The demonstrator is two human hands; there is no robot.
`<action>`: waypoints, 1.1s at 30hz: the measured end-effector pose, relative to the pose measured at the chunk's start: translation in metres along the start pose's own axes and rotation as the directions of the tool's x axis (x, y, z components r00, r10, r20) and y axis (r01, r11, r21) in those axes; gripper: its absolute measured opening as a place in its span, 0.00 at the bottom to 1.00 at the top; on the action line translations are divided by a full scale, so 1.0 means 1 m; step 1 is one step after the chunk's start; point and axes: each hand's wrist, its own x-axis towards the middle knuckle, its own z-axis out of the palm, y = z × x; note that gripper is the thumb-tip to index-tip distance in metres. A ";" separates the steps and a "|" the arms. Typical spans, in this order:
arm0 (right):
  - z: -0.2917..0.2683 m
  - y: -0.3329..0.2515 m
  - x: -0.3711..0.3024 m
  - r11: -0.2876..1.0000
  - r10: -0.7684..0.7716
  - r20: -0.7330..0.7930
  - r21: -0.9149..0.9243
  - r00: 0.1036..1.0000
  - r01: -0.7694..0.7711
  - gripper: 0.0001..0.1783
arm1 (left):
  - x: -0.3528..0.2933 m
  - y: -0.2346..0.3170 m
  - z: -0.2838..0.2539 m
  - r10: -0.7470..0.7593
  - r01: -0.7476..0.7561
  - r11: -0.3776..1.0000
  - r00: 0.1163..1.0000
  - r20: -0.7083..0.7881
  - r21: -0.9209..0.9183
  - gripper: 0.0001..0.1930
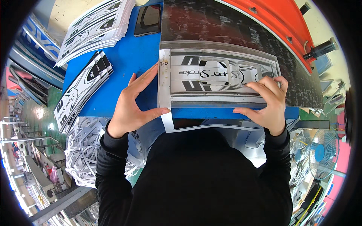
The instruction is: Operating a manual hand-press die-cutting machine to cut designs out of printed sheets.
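A clear plastic cutting template [222, 99] with a rectangular frame and inner openings lies over a printed white sheet [166, 124] with black and grey graphics. The sheet's near edge hangs past the front of the blue table. My left hand [134, 101] is spread at the template's left end, fingertips against its edge and thumb on the sheet's lower left corner. My right hand [270, 98] grips the template's near right side, fingers curled over the frame and thumb in front of it. The undersides of both hands' contacts are partly hidden.
Cut printed pieces [85, 84] lie in a pile left on the blue table [130, 49]. Behind them stand a stack of printed sheets [96, 28] and a phone [148, 20]. A dark scuffed board [211, 22] borders an orange machine part [279, 19]. Paper scraps [85, 150] heap below; a fan [320, 152] stands right.
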 end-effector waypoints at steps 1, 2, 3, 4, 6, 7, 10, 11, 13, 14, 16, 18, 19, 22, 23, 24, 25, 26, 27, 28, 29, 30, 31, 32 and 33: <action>0.000 0.000 0.000 1.000 -0.005 -0.001 -0.007 1.000 0.005 0.36 | 0.000 0.001 0.000 0.002 -0.002 1.000 1.000 0.001 0.004 0.52; -0.001 0.000 -0.001 1.000 -0.010 -0.002 -0.014 1.000 0.010 0.36 | -0.001 0.003 -0.001 0.003 -0.003 1.000 1.000 0.002 0.006 0.52; -0.005 0.001 -0.002 0.999 0.007 0.005 -0.035 1.000 -0.007 0.36 | 0.003 0.003 0.001 -0.004 0.004 1.000 1.000 0.011 -0.007 0.52; -0.009 0.002 -0.001 1.000 0.010 0.068 -0.019 0.998 -0.009 0.39 | 0.007 0.003 0.002 -0.010 0.010 1.000 1.000 0.022 -0.021 0.52; -0.020 0.007 -0.002 0.999 0.047 0.138 -0.032 0.989 -0.043 0.41 | 0.008 0.000 0.001 -0.019 0.020 1.000 0.999 0.040 -0.019 0.51; -0.027 0.011 0.001 0.994 0.095 0.132 0.037 0.987 -0.101 0.46 | 0.005 -0.002 -0.001 -0.026 0.026 1.000 0.999 0.048 0.000 0.51; -0.041 0.045 -0.018 0.968 0.201 0.175 0.114 0.964 -0.223 0.62 | 0.004 -0.002 -0.001 -0.038 0.040 0.996 0.999 0.028 -0.078 0.53; -0.041 0.055 -0.029 0.947 0.256 0.184 0.151 0.949 -0.284 0.65 | 0.004 -0.003 0.001 -0.056 0.057 0.991 0.998 0.016 -0.121 0.53; -0.039 0.068 -0.047 0.894 0.310 0.232 0.258 0.922 -0.366 0.70 | 0.006 0.001 0.002 -0.079 0.080 0.987 0.997 0.014 -0.140 0.52; -0.038 0.070 -0.052 0.892 0.330 0.229 0.242 0.916 -0.382 0.70 | 0.007 0.002 0.002 -0.082 0.084 0.987 0.996 0.020 -0.136 0.51; -0.031 0.069 -0.055 0.858 0.308 0.283 0.329 0.908 -0.394 0.67 | 0.006 -0.001 0.003 -0.074 0.076 0.983 0.997 0.017 -0.167 0.51; -0.029 0.071 -0.057 0.855 0.336 0.280 0.309 0.899 -0.416 0.64 | 0.005 -0.004 0.002 -0.071 0.072 0.978 0.997 0.010 -0.195 0.52; -0.027 0.074 -0.059 0.859 0.320 0.254 0.329 0.913 -0.393 0.63 | 0.005 -0.005 0.001 -0.078 0.080 0.977 0.997 0.014 -0.196 0.52; -0.023 0.074 -0.061 0.860 0.311 0.209 0.353 0.927 -0.368 0.61 | 0.005 -0.005 0.003 -0.090 0.091 0.975 0.996 0.014 -0.200 0.55; -0.022 0.075 -0.062 0.864 0.305 0.198 0.354 0.932 -0.358 0.61 | 0.005 -0.006 0.003 -0.087 0.086 0.976 0.996 0.008 -0.200 0.55; -0.021 0.076 -0.064 0.868 0.298 0.187 0.354 0.936 -0.347 0.61 | 0.005 -0.008 0.003 -0.083 0.082 0.977 0.997 0.001 -0.199 0.55; -0.020 0.077 -0.064 0.867 0.301 0.186 0.356 0.935 -0.350 0.61 | 0.004 -0.008 0.004 -0.082 0.081 0.977 0.997 0.004 -0.197 0.55; -0.019 0.078 -0.065 0.869 0.299 0.183 0.354 0.937 -0.346 0.61 | 0.004 -0.009 0.004 -0.080 0.078 0.975 0.997 -0.001 -0.206 0.55; -0.019 0.078 -0.066 0.871 0.296 0.181 0.352 0.938 -0.343 0.62 | 0.004 -0.009 0.004 -0.079 0.075 0.974 0.997 -0.007 -0.215 0.54; -0.018 0.078 -0.066 0.870 0.299 0.180 0.352 0.937 -0.345 0.62 | 0.003 -0.009 0.004 -0.077 0.075 0.974 0.997 -0.004 -0.215 0.54; -0.017 0.078 -0.065 0.867 0.313 0.183 0.347 0.932 -0.359 0.62 | 0.003 -0.009 0.004 -0.084 0.082 0.971 0.996 -0.001 -0.226 0.54; -0.016 0.077 -0.065 0.863 0.326 0.186 0.342 0.927 -0.372 0.62 | 0.003 -0.009 0.004 -0.091 0.088 0.967 0.996 0.002 -0.237 0.54; -0.016 0.077 -0.066 0.862 0.328 0.186 0.342 0.926 -0.374 0.62 | 0.004 -0.008 0.004 -0.090 0.088 0.967 0.996 0.003 -0.238 0.54; -0.015 0.077 -0.066 0.863 0.328 0.182 0.340 0.927 -0.373 0.62 | 0.005 -0.007 0.005 -0.090 0.087 0.964 0.996 0.000 -0.250 0.54; -0.015 0.077 -0.066 0.865 0.328 0.177 0.339 0.928 -0.370 0.62 | 0.005 -0.007 0.005 -0.090 0.086 0.961 0.996 -0.003 -0.262 0.54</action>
